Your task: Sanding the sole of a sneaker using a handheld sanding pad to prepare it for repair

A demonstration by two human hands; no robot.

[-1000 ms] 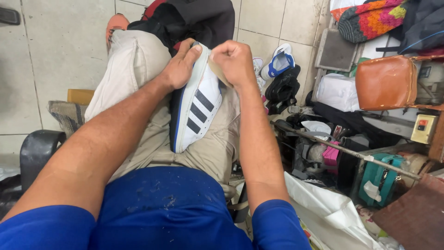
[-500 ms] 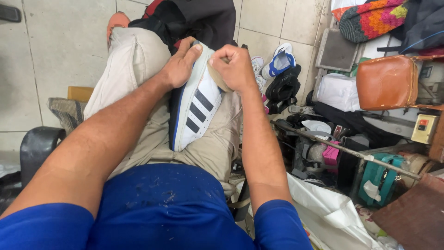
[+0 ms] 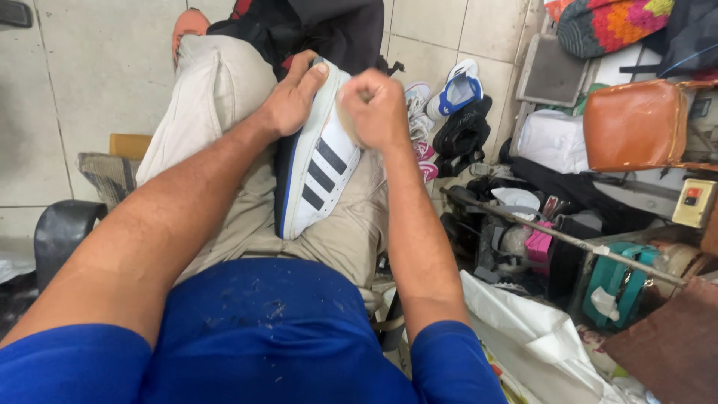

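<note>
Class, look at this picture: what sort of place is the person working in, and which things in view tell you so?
Probably a small shoe and bag repair stall. The left hand and right hand work on a white striped sneaker held on the lap, loose shoes lie on the tiled floor, and a tan leather bag sits among the clutter.

Both bare arms stretched forward over the lap, hands close together.

The left forearm runs up from the lower left, wrist nearly straight; the left hand (image 3: 288, 101) lies palm down with its fingers curled over and the thumb stretched out to the right, its tip near the other hand. The right forearm rises almost straight from the lower middle, elbow bent close to the body. The right hand (image 3: 375, 110) is closed into a tight fist, knuckles up, its edges blurred. The two hands sit just beside each other, not quite touching.
</note>
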